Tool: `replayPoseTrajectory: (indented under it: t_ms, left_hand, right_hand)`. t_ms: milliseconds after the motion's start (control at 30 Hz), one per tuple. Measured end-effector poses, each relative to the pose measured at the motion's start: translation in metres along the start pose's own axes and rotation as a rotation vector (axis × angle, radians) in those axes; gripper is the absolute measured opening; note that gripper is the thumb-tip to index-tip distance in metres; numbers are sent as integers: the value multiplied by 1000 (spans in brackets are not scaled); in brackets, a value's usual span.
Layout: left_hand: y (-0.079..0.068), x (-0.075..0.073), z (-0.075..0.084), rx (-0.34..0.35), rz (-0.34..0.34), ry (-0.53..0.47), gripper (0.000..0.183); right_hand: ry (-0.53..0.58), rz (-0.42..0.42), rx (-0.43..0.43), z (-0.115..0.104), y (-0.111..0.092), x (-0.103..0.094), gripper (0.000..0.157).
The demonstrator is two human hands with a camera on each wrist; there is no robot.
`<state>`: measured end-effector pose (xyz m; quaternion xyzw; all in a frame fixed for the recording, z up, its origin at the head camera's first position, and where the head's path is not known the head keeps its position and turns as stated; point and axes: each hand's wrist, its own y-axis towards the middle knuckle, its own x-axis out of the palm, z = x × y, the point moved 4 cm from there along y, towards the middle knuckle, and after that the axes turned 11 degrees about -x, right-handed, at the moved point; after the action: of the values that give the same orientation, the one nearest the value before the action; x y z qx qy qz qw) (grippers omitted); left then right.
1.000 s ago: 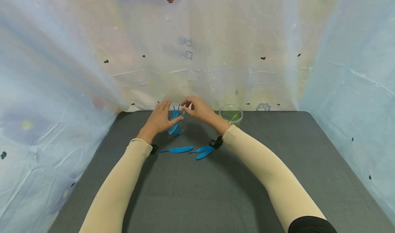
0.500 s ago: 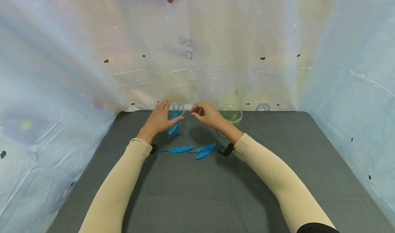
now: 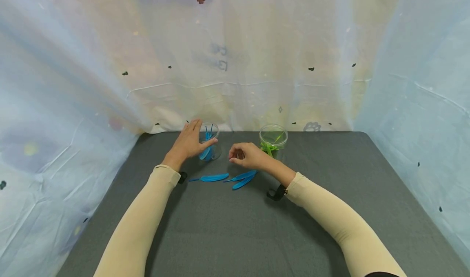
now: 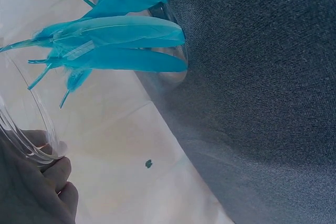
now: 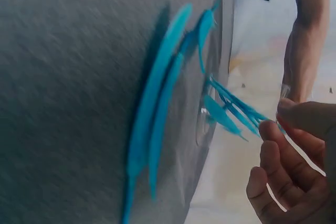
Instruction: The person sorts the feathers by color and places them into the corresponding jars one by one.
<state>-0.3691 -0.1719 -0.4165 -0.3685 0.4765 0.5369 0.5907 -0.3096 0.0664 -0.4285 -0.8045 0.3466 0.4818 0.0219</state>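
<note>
My left hand point(image 3: 187, 143) holds a clear jar point(image 3: 217, 151) at its rim, thumb on the near side. Several blue feathers point(image 3: 207, 148) stand in that jar with their quills up; the left wrist view shows them through the wall, with the fingers bent round the rim point(image 4: 44, 124). To the jar's right, my right hand point(image 3: 251, 156) hovers above the table with fingers loosely bent and nothing visible between them. Just below it lie a pair of blue feathers point(image 3: 243, 183), side by side. A single blue feather point(image 3: 213, 178) lies left of the pair.
A second clear jar point(image 3: 273, 142) stands behind the right wrist, with green feather-like pieces point(image 3: 269, 149) inside. The grey cloth-covered table point(image 3: 235, 232) ends at the back against a pale patterned curtain point(image 3: 253, 56).
My right hand has drawn away from the blue-feather jar, moving right and then down toward the loose feathers. The left hand stays at the jar. More of the green jar shows.
</note>
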Motion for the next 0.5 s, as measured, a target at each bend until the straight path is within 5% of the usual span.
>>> replayPoseTrajectory:
  t_ms: [233, 500]
  left_hand:
    - [-1, 0, 0, 1, 3, -1, 108]
    - [-1, 0, 0, 3, -1, -13, 109]
  right_hand:
    - [25, -97, -63, -5, -7, 19, 3]
    - [40, -184, -43, -1, -10, 37, 3]
